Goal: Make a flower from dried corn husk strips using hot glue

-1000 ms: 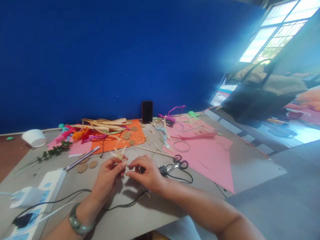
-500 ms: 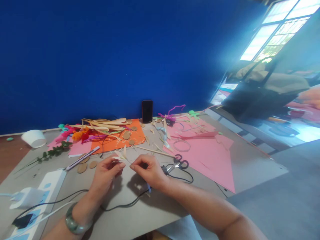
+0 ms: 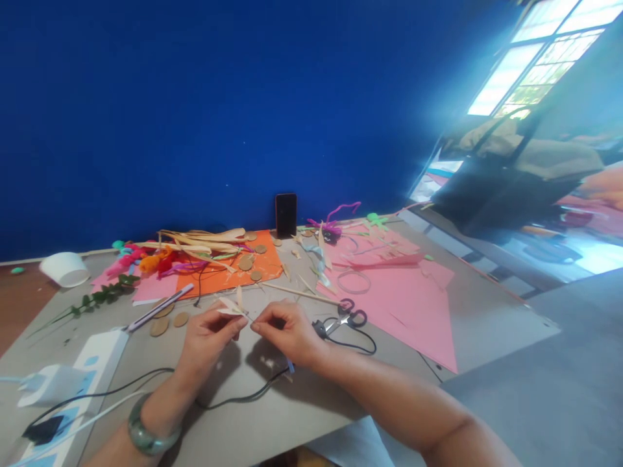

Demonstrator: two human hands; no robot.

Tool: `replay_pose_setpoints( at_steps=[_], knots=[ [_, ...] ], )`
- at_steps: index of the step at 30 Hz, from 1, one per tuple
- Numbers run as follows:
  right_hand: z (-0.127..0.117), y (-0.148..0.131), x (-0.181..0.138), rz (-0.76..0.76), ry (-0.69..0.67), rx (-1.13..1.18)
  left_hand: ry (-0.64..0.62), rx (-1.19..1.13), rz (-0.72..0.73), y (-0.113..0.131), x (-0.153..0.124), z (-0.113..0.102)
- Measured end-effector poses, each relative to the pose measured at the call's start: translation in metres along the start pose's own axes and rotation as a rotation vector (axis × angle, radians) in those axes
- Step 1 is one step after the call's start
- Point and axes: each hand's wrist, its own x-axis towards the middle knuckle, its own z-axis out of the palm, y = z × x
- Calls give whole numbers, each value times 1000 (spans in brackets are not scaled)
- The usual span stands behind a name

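My left hand (image 3: 208, 338), a green bangle (image 3: 142, 425) on its wrist, pinches a small piece made of pale dried husk strips (image 3: 236, 302), which stick up above the fingers. Right beside it, my right hand (image 3: 292, 332) is closed in a pinch on a thin strand that runs toward the husk piece. Whether this strand is a stem, thread or wire is too fine to tell. Both hands are just above the grey table (image 3: 233, 421). Black-handled scissors (image 3: 344, 319) lie to the right of my right hand, beside a black cable (image 3: 372, 344).
At the left are a white power strip (image 3: 92, 363), a white cup (image 3: 65, 268) and a leafy sprig (image 3: 104, 296). Dried husks (image 3: 209, 241) lie on orange paper (image 3: 221, 277). A phone (image 3: 286, 215) stands against the blue wall. Pink paper (image 3: 413, 311) covers the right side.
The husk piece has moved slightly left and down with my left hand. My right fingertips have shifted slightly left, and both pinches stay closed.
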Motion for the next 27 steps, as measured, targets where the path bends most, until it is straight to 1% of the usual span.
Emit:
replay_pose_setpoints(
  at_steps=[4, 10, 12, 16, 18, 20, 22, 24, 27],
  knots=[
    [0, 0, 1, -19, -20, -13, 22, 31, -19, 2, 0, 4],
    [0, 0, 3, -65, -35, -25, 79, -23, -80, 3, 0, 6],
    [-4, -2, 6, -77, -11, -14, 148, -25, -77, 5, 1, 2],
    [-17, -12, 10, -59, 137, -17, 366, 87, 3, 16, 7, -11],
    [-24, -18, 11, -62, 128, -27, 462, 129, 54, 23, 10, -16],
    [-26, -24, 13, -79, 31, -62, 519, 164, 82, 28, 11, -18],
    [-24, -29, 15, -123, -119, -148, 535, 185, 105, 31, 12, -18],
    [-17, -30, 20, -208, -261, -287, 523, 184, 113, 30, 13, -16],
    [-2, -23, 32, -325, -400, -506, 484, 175, 122, 25, 14, -15]
  ],
)
